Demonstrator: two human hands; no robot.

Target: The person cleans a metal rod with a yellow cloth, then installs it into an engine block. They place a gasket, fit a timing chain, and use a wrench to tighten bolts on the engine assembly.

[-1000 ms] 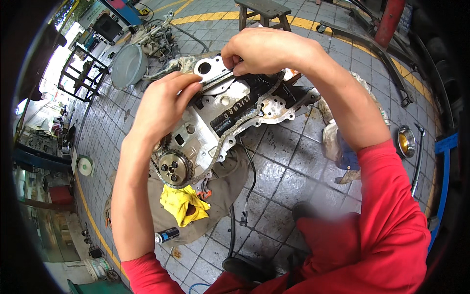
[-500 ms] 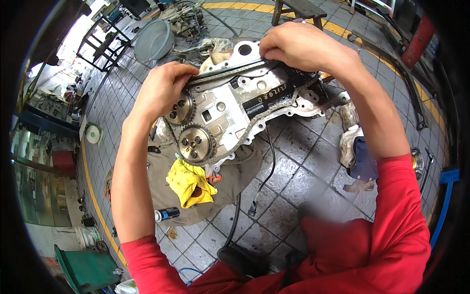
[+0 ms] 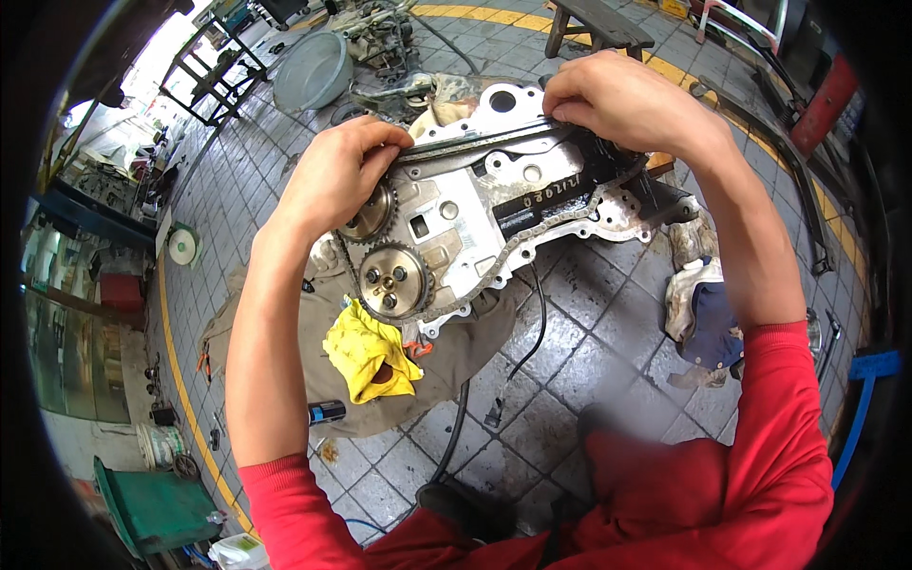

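Note:
A long, dark chain guide rail (image 3: 483,139) lies along the far edge of the engine (image 3: 456,220). My left hand (image 3: 334,173) pinches its left end between thumb and fingers, just above the round sprockets. My right hand (image 3: 617,103) is closed at the right end, its fingertips partly hidden behind the knuckles. Two toothed sprockets are at the engine's left: the nearer sprocket (image 3: 394,282) shows whole, while my left hand partly covers the farther sprocket (image 3: 373,217). A timing chain (image 3: 506,258) runs along the engine's near side.
A yellow cloth (image 3: 366,353) and a spray can (image 3: 327,412) rest on a brown cover (image 3: 275,356) left of my feet. A dark cable (image 3: 540,332) hangs from the engine to the tiles. Rags (image 3: 698,309) lie at right; a grey basin (image 3: 313,71) stands far left.
The whole view has shifted, so the engine and both hands appear slightly farther right. Both hands stay at the two ends of the guide rail.

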